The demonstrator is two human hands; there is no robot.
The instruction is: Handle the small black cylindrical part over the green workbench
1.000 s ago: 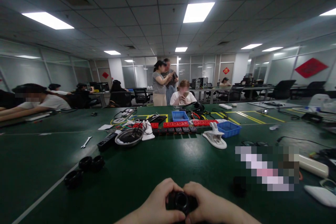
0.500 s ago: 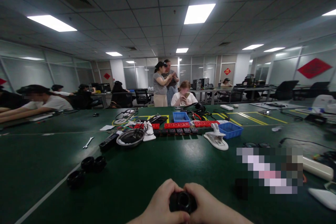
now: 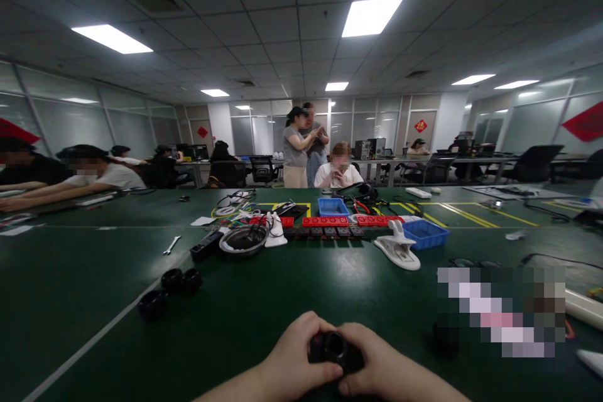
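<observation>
Both my hands meet at the near edge of the green table (image 3: 282, 289). My left hand (image 3: 292, 355) and my right hand (image 3: 379, 361) are wrapped round a small black round part (image 3: 335, 348) with a hole in its middle, fingers curled on either side of it. Three similar black round parts (image 3: 170, 289) lie on the table to the left, out of reach of my fingers.
Farther back lie a metal bowl (image 3: 244, 240), red and black blocks (image 3: 325, 222), two blue bins (image 3: 425, 233), a white clamp (image 3: 399, 247), a wrench (image 3: 171, 245) and cables. One person sits opposite, two stand behind, and more people sit at the left.
The view has swung slightly left, so table items sit farther right in frame. My hands stay closed on the black part in the same pose.
</observation>
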